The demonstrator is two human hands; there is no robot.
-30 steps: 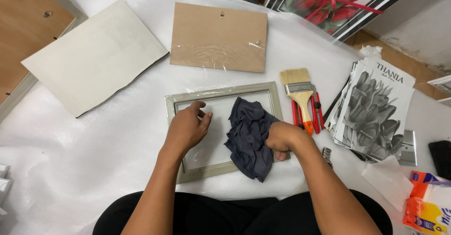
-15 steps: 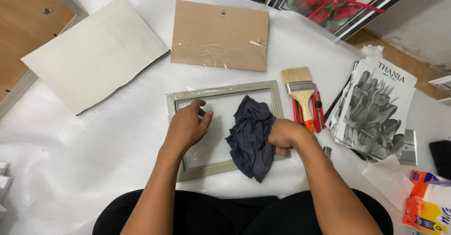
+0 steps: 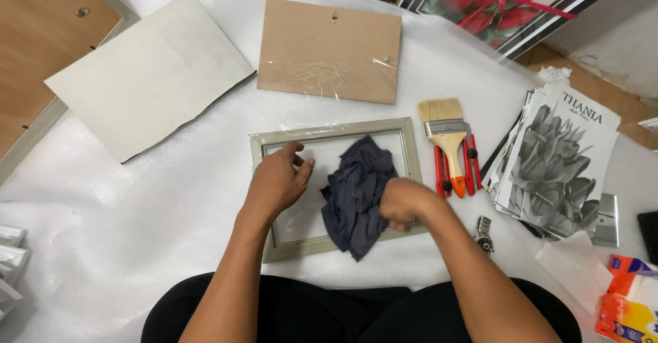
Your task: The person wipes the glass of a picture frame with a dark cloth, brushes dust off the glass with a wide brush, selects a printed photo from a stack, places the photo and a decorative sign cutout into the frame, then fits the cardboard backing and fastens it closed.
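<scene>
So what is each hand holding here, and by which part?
The right hand grips the dark cloth by its bunched right edge, over the picture frame. The left hand holds nothing; it lies flat on the frame's glass.

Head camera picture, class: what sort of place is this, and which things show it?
Probably a picture-framing work area. A hand presses a dark cloth onto a small frame; a backing board, a paintbrush and a stack of prints lie around it.

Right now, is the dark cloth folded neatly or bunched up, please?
Bunched up: the cloth lies in loose wrinkles on the frame, gripped by the right hand.
</scene>
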